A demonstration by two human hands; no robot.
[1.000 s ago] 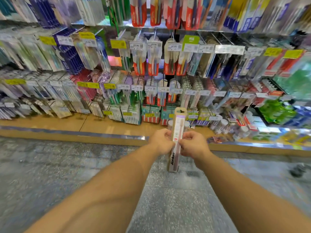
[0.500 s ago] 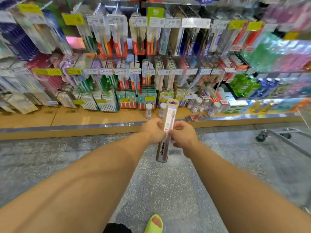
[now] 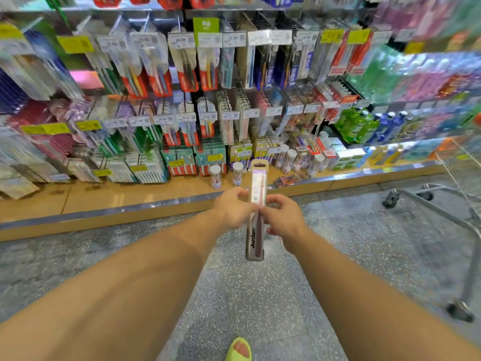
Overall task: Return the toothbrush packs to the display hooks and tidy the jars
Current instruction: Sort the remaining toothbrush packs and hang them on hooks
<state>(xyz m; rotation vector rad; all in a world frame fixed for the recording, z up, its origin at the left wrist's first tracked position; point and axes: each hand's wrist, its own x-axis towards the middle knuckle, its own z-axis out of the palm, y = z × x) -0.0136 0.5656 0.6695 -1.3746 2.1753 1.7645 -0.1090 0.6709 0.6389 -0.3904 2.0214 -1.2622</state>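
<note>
since the earlier frames the view has swung rightward along the display and a cart frame (image 3: 442,212) has come into sight at the right, while the toothbrush pack (image 3: 256,212) stays held out in front at much the same height. that suggests the person is repositioning along the aisle to find the matching hook; the pack is not yet hung. both hands pinch the pack at its middle: the left hand (image 3: 234,207) grips its left edge with curled fingers, the right hand (image 3: 283,217) grips its right edge likewise. the pack stands nearly upright between them, hanger slot at the top, its lower end hanging below the hands over the floor (image 3: 247,295). it is well short of the display hooks (image 3: 234,118), which carry rows of similar packs. small jars (image 3: 215,175) stand on the low shelf (image 3: 117,196) just beyond the pack's top, some apart from the main cluster to the right; they appear untouched. judged stage: early, carrying toward the hook.
</note>
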